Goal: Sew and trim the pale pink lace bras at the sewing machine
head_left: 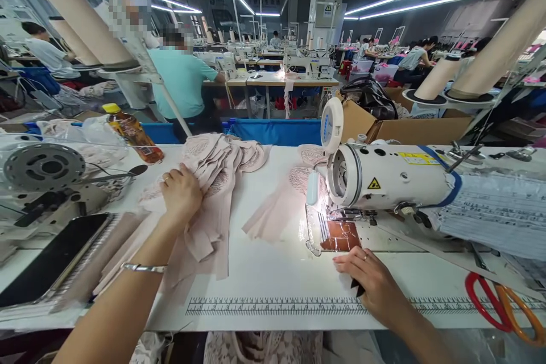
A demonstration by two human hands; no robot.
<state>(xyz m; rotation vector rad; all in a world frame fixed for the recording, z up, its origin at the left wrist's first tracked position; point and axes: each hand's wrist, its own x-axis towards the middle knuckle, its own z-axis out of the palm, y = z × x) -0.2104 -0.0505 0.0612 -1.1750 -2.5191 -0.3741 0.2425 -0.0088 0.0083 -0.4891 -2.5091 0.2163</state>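
My left hand (181, 196) lies on a pile of pale pink lace-and-mesh fabric pieces (217, 165), its fingers bent and closed on the pile's left side. My right hand (369, 276) rests near the front of the sewing machine's needle area, fingers curled around a small black object (357, 287) that is mostly hidden in the palm. Ahead of it is the white sewing machine (384, 176), its lamp lighting the brown plate (341, 235) by the needle. Another pale pink piece (273, 213) lies flat left of the machine, its far end beside the machine head.
A printed ruler (277, 306) runs along the table's front edge. Scissors (505, 304) with red and orange handles lie at right. At left are a phone (55, 259), a drink bottle (133, 133) and another machine (45, 168). A person (181, 79) sits beyond the table.
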